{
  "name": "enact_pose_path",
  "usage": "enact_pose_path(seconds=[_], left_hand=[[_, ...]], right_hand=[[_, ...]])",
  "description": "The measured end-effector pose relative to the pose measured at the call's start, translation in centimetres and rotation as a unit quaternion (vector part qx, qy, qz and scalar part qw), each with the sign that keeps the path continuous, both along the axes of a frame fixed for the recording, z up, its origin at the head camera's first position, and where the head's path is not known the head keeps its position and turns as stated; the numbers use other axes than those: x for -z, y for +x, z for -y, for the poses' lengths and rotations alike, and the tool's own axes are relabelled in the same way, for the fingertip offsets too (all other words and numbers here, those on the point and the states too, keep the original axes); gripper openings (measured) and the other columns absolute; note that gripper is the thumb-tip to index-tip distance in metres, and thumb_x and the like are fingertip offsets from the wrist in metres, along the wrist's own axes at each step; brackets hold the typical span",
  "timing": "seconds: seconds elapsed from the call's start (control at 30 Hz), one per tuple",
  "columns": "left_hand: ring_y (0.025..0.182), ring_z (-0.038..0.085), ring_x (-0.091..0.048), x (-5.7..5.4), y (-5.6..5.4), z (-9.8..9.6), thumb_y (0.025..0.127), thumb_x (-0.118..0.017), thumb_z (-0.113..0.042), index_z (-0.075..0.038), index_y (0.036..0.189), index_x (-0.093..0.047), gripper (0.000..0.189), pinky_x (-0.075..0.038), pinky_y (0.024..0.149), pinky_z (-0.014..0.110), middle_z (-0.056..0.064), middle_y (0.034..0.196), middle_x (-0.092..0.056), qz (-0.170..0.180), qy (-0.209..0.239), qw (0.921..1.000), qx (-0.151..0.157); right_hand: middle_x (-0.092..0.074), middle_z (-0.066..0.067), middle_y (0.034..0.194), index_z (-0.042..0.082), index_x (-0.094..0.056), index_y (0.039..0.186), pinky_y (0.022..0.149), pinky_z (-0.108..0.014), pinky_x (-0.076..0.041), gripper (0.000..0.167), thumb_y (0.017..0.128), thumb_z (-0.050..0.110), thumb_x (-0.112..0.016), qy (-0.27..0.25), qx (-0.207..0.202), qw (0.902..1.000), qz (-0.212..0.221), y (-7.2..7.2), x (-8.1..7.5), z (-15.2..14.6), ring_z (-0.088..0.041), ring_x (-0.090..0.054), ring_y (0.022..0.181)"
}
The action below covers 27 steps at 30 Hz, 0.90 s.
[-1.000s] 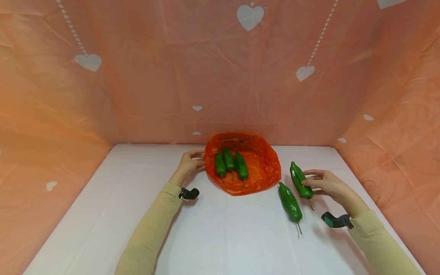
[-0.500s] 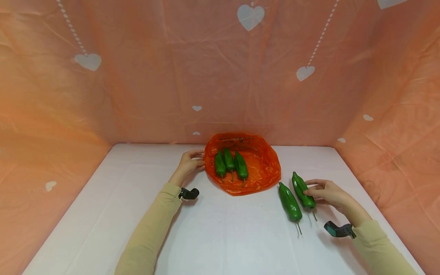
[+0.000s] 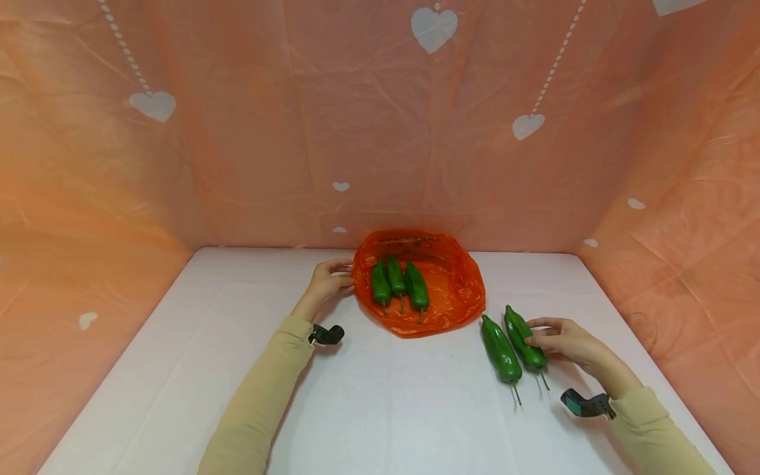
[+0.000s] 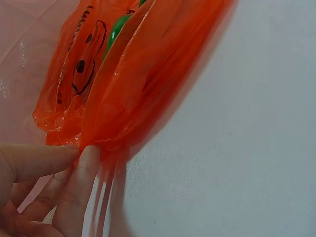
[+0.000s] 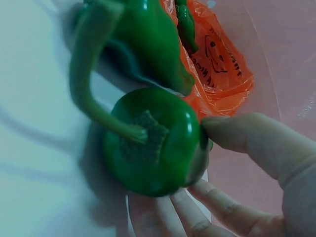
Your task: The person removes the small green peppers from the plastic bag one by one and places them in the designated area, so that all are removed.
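Observation:
An orange plastic bag (image 3: 451, 284) lies spread open at the back of the table, printed with a dark drawing and letters. My left hand (image 3: 326, 280) pinches the bag's left edge between thumb and finger, as the left wrist view shows up close. Inside the bag, three green peppers (image 3: 416, 285) lie side by side on its left half. To the right, my right hand (image 3: 569, 342) holds a green pepper (image 3: 519, 330), thumb on one side and fingers on the other. Its curved stem faces the right wrist camera. Close along its left lies another green pepper (image 3: 501, 349).
A white cloth covers the table (image 3: 380, 409). Orange sheeting (image 3: 380, 132) with white hearts rises along the back and both sides. Each wrist carries a small dark camera (image 3: 588, 402).
My right hand has brought its pepper down and toward me, alongside the pepper on the table. The left hand and the bag have stayed put.

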<state>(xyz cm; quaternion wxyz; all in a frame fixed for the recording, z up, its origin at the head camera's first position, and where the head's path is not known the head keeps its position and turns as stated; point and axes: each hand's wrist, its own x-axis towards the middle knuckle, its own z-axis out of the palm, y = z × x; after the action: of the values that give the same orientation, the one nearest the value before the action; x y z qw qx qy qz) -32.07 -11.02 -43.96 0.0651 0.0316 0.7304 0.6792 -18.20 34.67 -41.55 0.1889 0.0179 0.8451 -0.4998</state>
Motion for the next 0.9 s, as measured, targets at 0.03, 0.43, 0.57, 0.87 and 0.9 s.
enact_pose_path(seconds=[0.03,0.43,0.57,0.87,0.9], left_hand=[[0.074,0.021,-0.066,-0.02,0.01,0.02,0.085,-0.06,0.012,0.006,0.129,-0.054,0.044,-0.057,0.077,0.039,0.028,0.121,-0.055,0.0,0.001,1.0,0.0],[0.073,0.019,-0.065,-0.13,0.0,-0.02,0.084,-0.06,0.014,0.006,0.128,-0.055,0.045,-0.058,0.075,0.038,0.027,0.121,-0.055,0.004,-0.001,1.0,-0.006],[0.073,0.018,-0.065,-0.07,0.01,-0.1,0.084,-0.06,0.014,0.006,0.127,-0.056,0.044,-0.058,0.075,0.037,0.027,0.12,-0.056,0.001,-0.004,1.0,-0.008],[0.073,0.02,-0.065,-0.11,0.0,-0.18,0.083,-0.062,0.012,0.006,0.126,-0.057,0.043,-0.058,0.073,0.035,0.026,0.12,-0.057,-0.002,-0.013,0.9999,-0.009],[0.074,0.02,-0.065,-0.12,0.01,-0.18,0.083,-0.062,0.012,0.006,0.126,-0.057,0.043,-0.058,0.073,0.035,0.026,0.12,-0.057,-0.001,-0.015,0.9998,-0.01]], right_hand=[[-0.062,-0.019,0.113,-0.014,-0.041,0.132,0.077,-0.034,-0.057,0.063,0.088,0.02,-0.07,0.0,0.0,1.0,-0.001,-0.01,0.06,-0.02,-0.017,-0.063,0.087],[-0.062,-0.016,0.11,-0.014,-0.043,0.13,0.076,-0.034,-0.057,0.062,0.087,0.021,-0.071,0.007,-0.002,1.0,-0.002,-0.02,0.09,0.17,-0.018,-0.064,0.086],[-0.062,-0.015,0.108,-0.014,-0.043,0.13,0.075,-0.034,-0.057,0.062,0.087,0.021,-0.071,0.013,-0.003,0.9999,-0.004,-0.01,0.11,0.2,-0.017,-0.063,0.087],[-0.06,-0.018,0.11,-0.015,-0.041,0.13,0.074,-0.035,-0.057,0.061,0.088,0.019,-0.069,0.024,-0.009,0.9997,-0.006,0.05,0.23,0.02,-0.018,-0.062,0.086],[-0.06,-0.018,0.11,-0.015,-0.042,0.13,0.075,-0.035,-0.057,0.061,0.088,0.019,-0.069,0.024,-0.007,0.9997,-0.005,0.05,0.22,0.01,-0.018,-0.062,0.086]])
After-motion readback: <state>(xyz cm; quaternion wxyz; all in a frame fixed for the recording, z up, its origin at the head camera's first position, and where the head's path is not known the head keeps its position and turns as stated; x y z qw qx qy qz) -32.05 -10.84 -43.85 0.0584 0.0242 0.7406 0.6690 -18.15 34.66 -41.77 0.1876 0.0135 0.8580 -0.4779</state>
